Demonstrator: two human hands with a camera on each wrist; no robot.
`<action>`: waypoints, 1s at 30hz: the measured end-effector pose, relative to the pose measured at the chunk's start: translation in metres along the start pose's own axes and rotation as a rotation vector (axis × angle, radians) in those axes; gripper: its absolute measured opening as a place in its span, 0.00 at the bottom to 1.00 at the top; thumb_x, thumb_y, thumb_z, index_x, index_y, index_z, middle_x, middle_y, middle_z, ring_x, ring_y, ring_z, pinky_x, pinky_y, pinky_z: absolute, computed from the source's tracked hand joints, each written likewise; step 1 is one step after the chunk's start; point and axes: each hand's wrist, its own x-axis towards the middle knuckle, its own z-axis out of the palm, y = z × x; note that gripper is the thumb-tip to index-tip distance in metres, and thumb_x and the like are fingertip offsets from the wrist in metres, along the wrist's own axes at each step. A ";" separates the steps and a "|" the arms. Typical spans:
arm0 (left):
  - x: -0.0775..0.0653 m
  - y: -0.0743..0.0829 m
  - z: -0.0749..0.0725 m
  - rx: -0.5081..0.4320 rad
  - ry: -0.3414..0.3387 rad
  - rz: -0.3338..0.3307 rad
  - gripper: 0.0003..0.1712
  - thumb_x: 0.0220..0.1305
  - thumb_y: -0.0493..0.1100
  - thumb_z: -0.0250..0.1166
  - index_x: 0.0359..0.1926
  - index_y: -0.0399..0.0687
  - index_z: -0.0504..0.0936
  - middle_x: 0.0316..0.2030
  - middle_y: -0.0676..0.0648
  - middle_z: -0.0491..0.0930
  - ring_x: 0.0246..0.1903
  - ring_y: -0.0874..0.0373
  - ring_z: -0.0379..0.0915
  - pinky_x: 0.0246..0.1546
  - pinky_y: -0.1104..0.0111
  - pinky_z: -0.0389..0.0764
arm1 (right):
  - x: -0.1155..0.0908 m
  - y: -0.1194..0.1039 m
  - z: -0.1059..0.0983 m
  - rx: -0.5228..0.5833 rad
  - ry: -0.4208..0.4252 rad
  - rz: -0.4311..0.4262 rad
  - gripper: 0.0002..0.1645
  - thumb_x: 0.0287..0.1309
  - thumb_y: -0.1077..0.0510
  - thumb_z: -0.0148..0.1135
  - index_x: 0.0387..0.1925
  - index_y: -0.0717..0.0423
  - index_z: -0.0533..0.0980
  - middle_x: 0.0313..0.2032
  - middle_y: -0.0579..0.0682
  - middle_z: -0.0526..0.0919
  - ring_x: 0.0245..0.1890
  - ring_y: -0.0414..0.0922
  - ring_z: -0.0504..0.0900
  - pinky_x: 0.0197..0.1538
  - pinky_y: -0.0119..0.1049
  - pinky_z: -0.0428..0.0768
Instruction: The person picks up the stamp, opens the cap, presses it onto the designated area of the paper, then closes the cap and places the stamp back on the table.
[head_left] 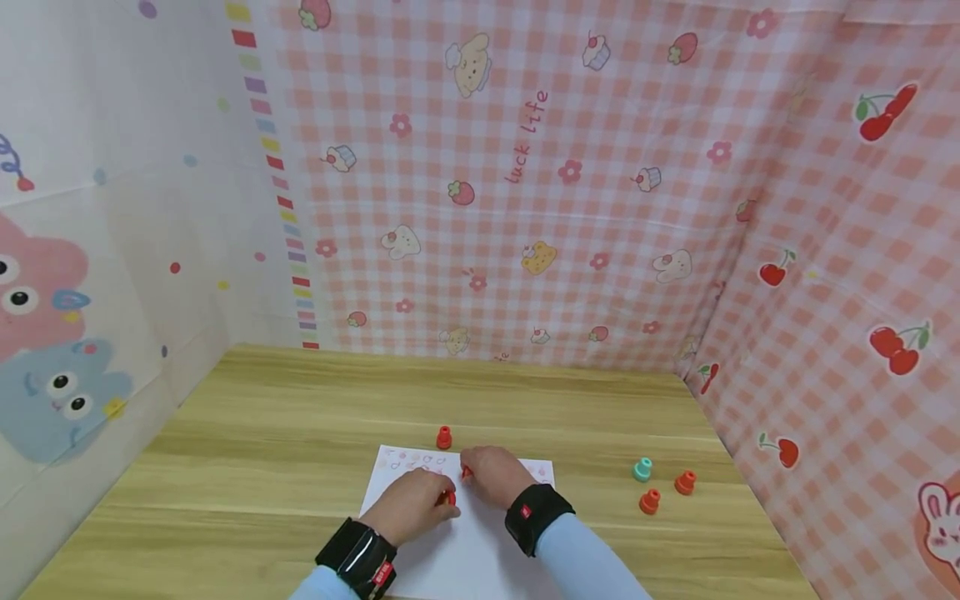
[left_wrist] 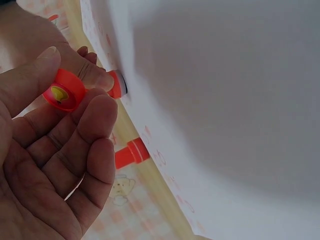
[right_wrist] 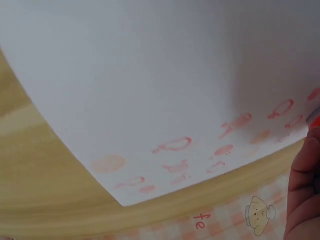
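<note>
a: hands status?
b: left hand pinches a round red cap by thumb and fingers, yellow mark inside it; remaining fingers loosely bent. right hand grips a red stamp, thumb along it, pale end at the paper. can't tell how hard it presses.
a: where on the sheet?
b: near the far edge, just ahead and right of the left hand. pink-red prints along that edge, both sides of the right hand.
a: other pieces?
b: spare red stamp upright on the surface, just past the paper, ahead of both hands. teal stamp, nearer red stamp and outer red stamp stand together, well right of the right hand, narrow ends up.
a: wrists?
b: black band on each, light blue sleeves behind.
</note>
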 end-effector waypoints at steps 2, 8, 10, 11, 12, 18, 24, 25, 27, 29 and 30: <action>-0.001 -0.001 0.000 0.007 0.004 0.002 0.08 0.50 0.45 0.72 0.23 0.48 0.82 0.15 0.58 0.72 0.19 0.65 0.63 0.21 0.72 0.66 | 0.002 -0.001 -0.003 0.002 -0.028 0.004 0.04 0.55 0.61 0.65 0.31 0.54 0.77 0.22 0.47 0.81 0.23 0.43 0.72 0.33 0.32 0.78; -0.003 -0.003 0.000 0.011 0.006 0.004 0.08 0.50 0.45 0.72 0.24 0.47 0.82 0.16 0.57 0.74 0.19 0.65 0.64 0.22 0.71 0.68 | 0.005 0.000 -0.004 0.034 -0.041 0.008 0.03 0.55 0.62 0.64 0.30 0.53 0.77 0.19 0.46 0.76 0.21 0.44 0.71 0.29 0.32 0.73; -0.003 -0.003 -0.001 0.006 0.007 0.005 0.08 0.50 0.44 0.72 0.24 0.47 0.82 0.16 0.57 0.74 0.19 0.65 0.64 0.22 0.71 0.68 | 0.004 0.001 -0.001 0.025 -0.015 -0.015 0.03 0.55 0.62 0.64 0.29 0.53 0.77 0.18 0.45 0.77 0.21 0.43 0.71 0.29 0.32 0.74; -0.003 -0.003 -0.001 0.005 0.008 0.006 0.08 0.50 0.44 0.72 0.24 0.47 0.82 0.16 0.57 0.74 0.19 0.65 0.64 0.22 0.71 0.68 | 0.004 0.002 0.000 0.025 -0.008 -0.021 0.04 0.55 0.62 0.64 0.28 0.53 0.76 0.18 0.45 0.77 0.21 0.43 0.71 0.29 0.32 0.74; -0.003 -0.003 -0.001 0.005 0.010 0.009 0.08 0.50 0.44 0.72 0.24 0.47 0.82 0.16 0.57 0.74 0.19 0.65 0.64 0.22 0.71 0.68 | 0.004 0.003 0.000 0.021 -0.008 -0.027 0.04 0.55 0.62 0.64 0.29 0.53 0.76 0.19 0.45 0.77 0.21 0.43 0.71 0.29 0.31 0.75; -0.004 -0.003 -0.001 0.011 0.017 0.005 0.08 0.50 0.44 0.71 0.25 0.47 0.82 0.16 0.57 0.74 0.19 0.65 0.64 0.22 0.71 0.68 | 0.009 0.001 -0.008 0.085 -0.143 0.049 0.06 0.55 0.58 0.66 0.31 0.51 0.76 0.20 0.45 0.76 0.23 0.43 0.72 0.28 0.31 0.73; -0.003 -0.003 -0.002 0.004 -0.012 -0.010 0.08 0.51 0.45 0.71 0.26 0.46 0.83 0.16 0.57 0.73 0.19 0.64 0.64 0.22 0.71 0.67 | 0.009 0.006 -0.006 0.121 -0.131 0.068 0.06 0.55 0.57 0.67 0.31 0.50 0.75 0.20 0.45 0.76 0.23 0.42 0.72 0.26 0.32 0.71; -0.004 -0.003 -0.003 0.001 -0.014 -0.010 0.08 0.51 0.45 0.71 0.26 0.45 0.83 0.16 0.57 0.73 0.19 0.64 0.64 0.22 0.71 0.67 | 0.008 0.006 -0.004 0.110 -0.108 0.052 0.06 0.55 0.58 0.67 0.31 0.50 0.75 0.20 0.44 0.76 0.22 0.42 0.72 0.27 0.31 0.71; -0.004 -0.003 -0.003 -0.001 -0.012 -0.010 0.08 0.51 0.45 0.71 0.26 0.46 0.83 0.16 0.57 0.74 0.19 0.65 0.64 0.22 0.71 0.68 | 0.006 0.007 0.001 0.076 -0.051 -0.001 0.06 0.55 0.59 0.66 0.30 0.51 0.75 0.20 0.44 0.76 0.22 0.42 0.71 0.27 0.31 0.71; -0.005 -0.003 -0.003 -0.007 -0.008 -0.007 0.08 0.51 0.44 0.72 0.25 0.46 0.83 0.16 0.57 0.74 0.19 0.65 0.64 0.22 0.71 0.68 | 0.004 0.008 0.004 0.022 0.005 -0.069 0.06 0.55 0.61 0.65 0.28 0.52 0.75 0.19 0.45 0.76 0.21 0.42 0.71 0.27 0.30 0.72; -0.005 -0.003 -0.003 -0.008 -0.004 -0.001 0.08 0.51 0.44 0.72 0.25 0.46 0.83 0.16 0.57 0.74 0.19 0.65 0.64 0.22 0.71 0.68 | 0.003 0.008 0.004 0.004 0.024 -0.092 0.06 0.56 0.62 0.65 0.28 0.53 0.75 0.19 0.45 0.76 0.21 0.42 0.70 0.28 0.30 0.72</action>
